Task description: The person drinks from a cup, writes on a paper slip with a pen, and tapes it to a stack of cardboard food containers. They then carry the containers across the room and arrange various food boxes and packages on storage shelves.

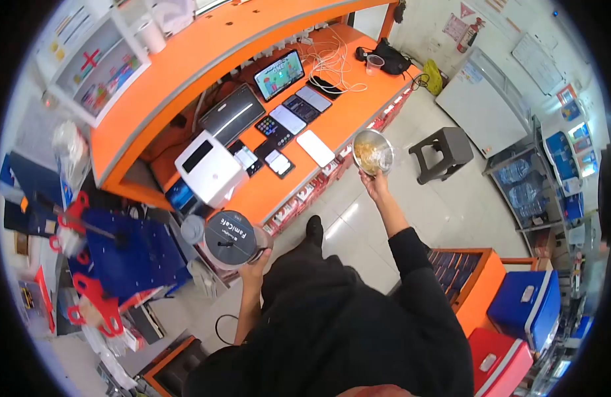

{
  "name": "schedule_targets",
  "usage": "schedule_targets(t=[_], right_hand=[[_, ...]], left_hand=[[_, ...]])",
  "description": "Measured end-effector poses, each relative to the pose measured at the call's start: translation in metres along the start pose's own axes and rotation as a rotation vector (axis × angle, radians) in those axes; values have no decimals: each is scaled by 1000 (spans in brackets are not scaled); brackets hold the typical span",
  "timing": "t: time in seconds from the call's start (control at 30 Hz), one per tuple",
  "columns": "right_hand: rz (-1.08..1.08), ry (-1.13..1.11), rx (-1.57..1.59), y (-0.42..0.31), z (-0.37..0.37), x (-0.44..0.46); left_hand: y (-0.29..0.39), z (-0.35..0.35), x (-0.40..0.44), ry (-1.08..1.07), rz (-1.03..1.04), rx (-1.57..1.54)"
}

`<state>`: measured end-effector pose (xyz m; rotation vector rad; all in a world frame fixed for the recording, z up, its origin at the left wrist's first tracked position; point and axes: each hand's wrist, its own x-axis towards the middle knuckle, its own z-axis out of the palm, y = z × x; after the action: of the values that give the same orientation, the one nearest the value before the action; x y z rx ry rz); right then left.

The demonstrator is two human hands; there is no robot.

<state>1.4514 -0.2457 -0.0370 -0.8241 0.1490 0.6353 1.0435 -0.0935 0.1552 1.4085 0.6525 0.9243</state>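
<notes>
My left hand (254, 266) is wrapped around the side of a round tub with a dark grey lid (229, 231) that reads "FamiCafé"; its body looks clear. Beside that tub, touching or nearly so, is a smaller greyish round cup or jar (193, 229). Held out over the floor, my right hand (374, 184) grips a metal bowl (371, 135) by its near rim. Yellowish food and something whitish or shiny show inside the bowl; I cannot make out exactly what.
An orange counter (345, 99) carries several phones, a tablet (279, 74), a white printer-like machine (209, 169) and tangled white cables (335, 63). A dark stool (444, 153) stands on the tiled floor. Blue (527, 308) and red (494, 364) cooler boxes are at right, below a white freezer (484, 92).
</notes>
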Motion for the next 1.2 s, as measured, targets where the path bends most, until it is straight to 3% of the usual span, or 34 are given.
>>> schedule_targets(t=[0.1,0.17,0.37,0.43,0.5,0.6,0.73,0.87,0.97,1.2], right_hand=[[20,87,-37,-28,13,75],[-4,156,-116,-58,18,124],[98,222,-324,-138,-9,248],[37,218,-381,-163,-10,290],[145,167,-487,-193,-21,338],[151,6,-634,-221,-53,405],[250,-51,-616,-264,-52,446],[330,-146,-665,-294,-61,483],[431,-153,-647,-316,-54,497],[531,-241,-498,-341,-46,491]], left_hand=[[-28,40,76,-30,41,45],[-31,77,123,-43,-97,31],[-42,213,251,-162,138,-9],[-64,253,275,-212,-61,68],[-149,281,291,-109,-40,77],[-192,371,316,-160,-163,-8],[-254,483,324,-47,-308,-41],[-283,582,352,77,-237,-75],[-340,610,362,115,-241,-77],[-381,644,388,175,-115,-39]])
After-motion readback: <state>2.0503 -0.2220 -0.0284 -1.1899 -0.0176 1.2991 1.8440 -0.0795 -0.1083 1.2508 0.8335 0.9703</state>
